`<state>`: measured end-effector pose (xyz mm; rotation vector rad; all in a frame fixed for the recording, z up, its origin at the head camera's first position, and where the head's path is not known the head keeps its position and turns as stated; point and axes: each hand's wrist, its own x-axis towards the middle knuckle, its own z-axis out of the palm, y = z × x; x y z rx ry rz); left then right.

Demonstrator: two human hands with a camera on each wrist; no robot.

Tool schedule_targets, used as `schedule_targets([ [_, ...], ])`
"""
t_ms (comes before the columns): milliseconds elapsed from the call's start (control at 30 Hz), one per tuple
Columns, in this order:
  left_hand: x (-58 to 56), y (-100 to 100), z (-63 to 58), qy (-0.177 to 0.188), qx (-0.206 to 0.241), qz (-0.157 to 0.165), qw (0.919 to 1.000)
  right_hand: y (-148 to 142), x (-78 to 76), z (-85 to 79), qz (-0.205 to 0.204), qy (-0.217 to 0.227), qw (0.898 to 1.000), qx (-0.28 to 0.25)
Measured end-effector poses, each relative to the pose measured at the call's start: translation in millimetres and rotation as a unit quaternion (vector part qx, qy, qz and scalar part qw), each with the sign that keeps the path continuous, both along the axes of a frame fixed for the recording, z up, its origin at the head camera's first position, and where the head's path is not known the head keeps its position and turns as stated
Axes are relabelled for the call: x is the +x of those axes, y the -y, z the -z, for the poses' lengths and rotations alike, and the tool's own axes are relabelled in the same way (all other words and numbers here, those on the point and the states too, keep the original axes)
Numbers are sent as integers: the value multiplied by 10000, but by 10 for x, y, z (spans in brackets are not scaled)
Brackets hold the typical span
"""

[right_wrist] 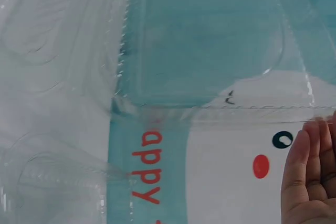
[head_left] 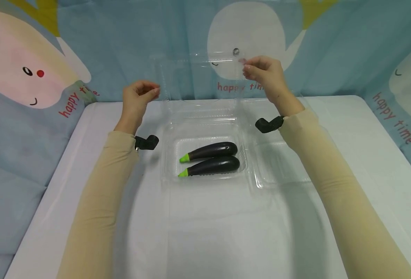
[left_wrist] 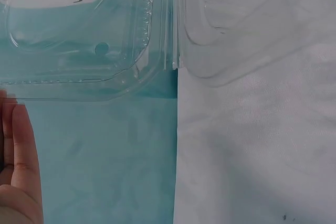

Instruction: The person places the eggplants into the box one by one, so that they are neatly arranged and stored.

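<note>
Two dark eggplants (head_left: 212,165) with bright green tips lie side by side in the base of a clear plastic clamshell container (head_left: 170,170). Its hinged lid (head_left: 198,81) stands raised at the back, see-through against the curtain. My left hand (head_left: 137,100) pinches the lid's left edge between thumb and fingers. Higher up, my right hand (head_left: 266,75) pinches the lid near its upper right corner. In the left wrist view the fingertips (left_wrist: 20,116) meet the lid's rim, and in the right wrist view the other fingertips (right_wrist: 315,129) are right at the opposite rim.
A second clear plastic container (head_left: 278,170) lies on the white table (head_left: 226,240) to the right, partly behind my right arm. Behind the table hangs a blue curtain (head_left: 121,38) with cartoon figures and red lettering. Each wrist wears a small black camera mount (head_left: 147,142).
</note>
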<state>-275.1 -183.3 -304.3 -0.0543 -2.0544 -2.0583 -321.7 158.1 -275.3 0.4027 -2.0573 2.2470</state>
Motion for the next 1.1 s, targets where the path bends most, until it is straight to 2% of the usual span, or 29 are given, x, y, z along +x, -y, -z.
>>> schedule_targets([
  [333, 33, 35, 5, 229, -274, -2, 9994, 17, -1, -100, 239, -184, 9995, -28],
  [500, 34, 44, -35, 482, -283, 6, 9984, -5, -1, -97, 175, -283, 9994, -120],
  [600, 35, 31, -65, 485, -45, 53, 9988, -23, 1, -78, 160, -329, 9993, -111],
  [700, 23, 3, -95, 290, 354, 66, 9989, -31, 7, -66, 162, -322, 9993, -60],
  [900, -16, -66, -196, -24, 960, -137, 9953, -50, 21, -56, 61, -379, 9992, -64],
  [967, -19, -92, -223, -131, 1240, -192, 9920, -71, 24, -50, -81, -419, 9990, -129],
  [1100, 19, -121, -246, -331, 1515, -138, 9878, -138, 44, -38, -591, -371, 9962, -527],
])
